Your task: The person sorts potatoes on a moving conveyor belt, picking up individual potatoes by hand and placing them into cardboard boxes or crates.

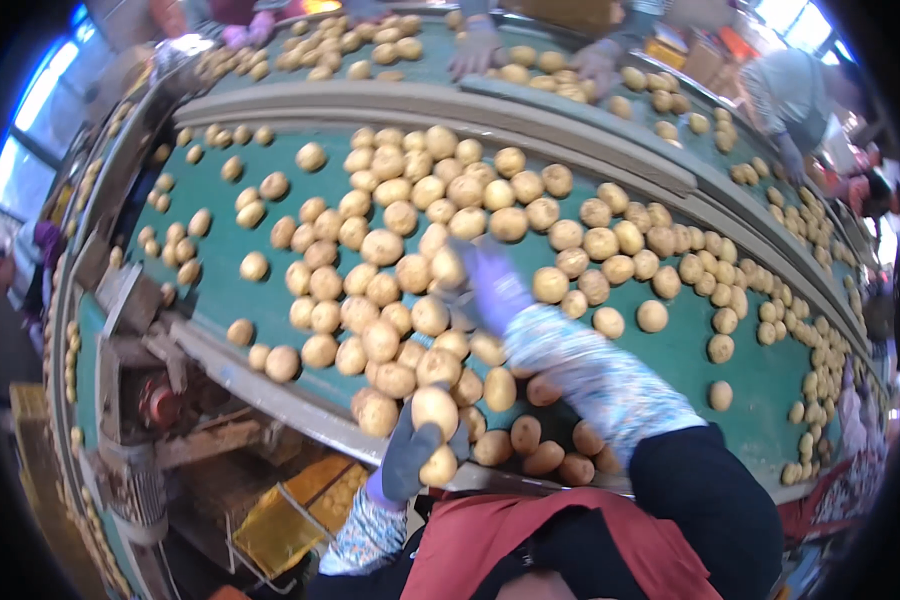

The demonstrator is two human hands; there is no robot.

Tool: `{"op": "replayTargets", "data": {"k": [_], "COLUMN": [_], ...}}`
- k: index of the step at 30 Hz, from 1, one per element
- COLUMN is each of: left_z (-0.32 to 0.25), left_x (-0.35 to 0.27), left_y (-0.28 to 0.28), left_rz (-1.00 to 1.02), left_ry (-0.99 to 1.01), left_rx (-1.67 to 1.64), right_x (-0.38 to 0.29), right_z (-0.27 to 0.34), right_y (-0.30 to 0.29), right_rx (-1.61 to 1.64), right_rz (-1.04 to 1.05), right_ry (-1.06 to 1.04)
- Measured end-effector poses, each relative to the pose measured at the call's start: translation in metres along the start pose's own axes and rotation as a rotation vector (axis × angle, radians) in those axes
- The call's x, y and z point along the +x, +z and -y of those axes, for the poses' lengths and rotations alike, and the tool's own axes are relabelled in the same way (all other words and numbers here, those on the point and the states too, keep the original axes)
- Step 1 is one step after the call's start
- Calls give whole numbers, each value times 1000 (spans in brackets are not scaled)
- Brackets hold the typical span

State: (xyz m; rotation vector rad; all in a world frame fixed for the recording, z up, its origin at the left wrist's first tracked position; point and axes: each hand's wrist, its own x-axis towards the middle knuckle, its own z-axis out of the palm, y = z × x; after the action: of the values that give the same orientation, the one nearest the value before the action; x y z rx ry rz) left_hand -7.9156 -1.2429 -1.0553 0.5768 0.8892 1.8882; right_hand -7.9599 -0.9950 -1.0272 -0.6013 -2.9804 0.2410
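My left hand (411, 457), in a grey-palmed purple glove, is at the near edge of a green conveyor belt (690, 442). It holds a large pale potato (433, 411), with a smaller potato (439, 466) against the palm below. My right hand (487, 283), gloved alike and blurred by motion, reaches over the middle of the pile. Its fingers are around a potato (448, 267); part of that potato is hidden. Many loose potatoes (381, 247) lie around both hands. Under my right forearm, several reddish potatoes (546, 457) sit by the near edge.
A metal divider (420, 101) separates this belt from a farther one, where other workers' gloved hands (480, 49) are among potatoes. At left are a belt frame and motor (136, 480). A yellow mesh sack (289, 517) containing potatoes hangs below the near rail (270, 382).
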Motion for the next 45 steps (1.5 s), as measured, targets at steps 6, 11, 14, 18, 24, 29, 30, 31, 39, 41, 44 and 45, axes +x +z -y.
{"op": "replayTargets", "data": {"k": [6, 11, 14, 18, 24, 29, 30, 31, 39, 41, 44, 45], "left_z": [-18, -50, -62, -78, -78, -78, -75, -73, -101, -99, -113, -113], "left_x": [-1, 46, 64, 43, 29, 41, 44, 48, 57, 61, 63, 62], "left_y": [-48, -114, -171, -159, -161, -160, -168, -173, -130, -103, -64, -53], "left_rz": [-165, -173, -229, -281, -251, -252, -135, -9, -43, 37, 147, 195], "left_ry": [-42, 150, 259, 240, 148, 119, 102, 79, -225, -328, -472, -507], "left_rx": [331, 412, 269, -254, -507, -518, -562, -592, -226, -158, -43, -9], "right_x": [-17, 21, 18, 26, 39, 12, -3, 0, -79, -119, -199, -222], "right_z": [33, -102, -101, -79, -143, 9, 20, 28, 50, 30, 65, 81], "right_y": [0, -40, -36, -67, -78, 28, 41, 44, 28, 39, -16, -48], "right_rx": [587, 304, -37, 160, 1271, -350, -237, -198, 938, 1488, 2067, 2059], "right_rz": [-61, -490, -217, 135, -344, 245, -133, -33, -171, -347, -578, -664], "right_ry": [-440, -10, 72, 248, 405, -117, -285, -196, -8, 60, 255, 333]}}
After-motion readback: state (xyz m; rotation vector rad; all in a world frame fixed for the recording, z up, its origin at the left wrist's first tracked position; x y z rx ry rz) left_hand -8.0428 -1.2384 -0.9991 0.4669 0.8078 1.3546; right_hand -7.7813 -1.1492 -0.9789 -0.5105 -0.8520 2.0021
